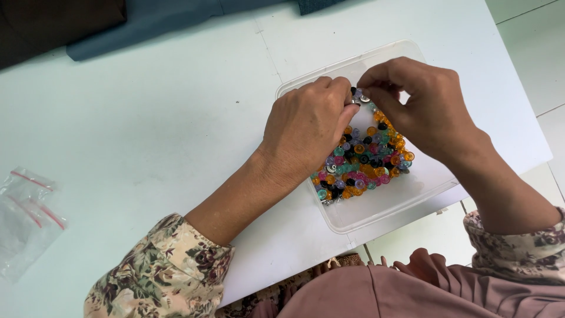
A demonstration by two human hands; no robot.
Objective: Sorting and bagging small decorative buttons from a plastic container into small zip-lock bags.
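Dozens of small coloured snap buttons (365, 156), orange, pink, teal, purple and black, lie heaped in a clear shallow plastic tray (388, 209) that sits at the right edge of my white desk (147, 118), its near corner reaching the desk's front edge. Both my hands meet over the far end of the heap. My left hand (306, 126) is pinched narrow, thumb and forefinger closed on a tiny silvery button piece (356, 101). My right hand (421, 109) is curled and pinched too, its fingertips touching the same small piece from the other side; I cannot tell which hand bears it. Near the left edge of the desk lie empty clear zip bags (26, 221) with red sealing strips. Along the far edge rests dark blue cloth (147, 23).
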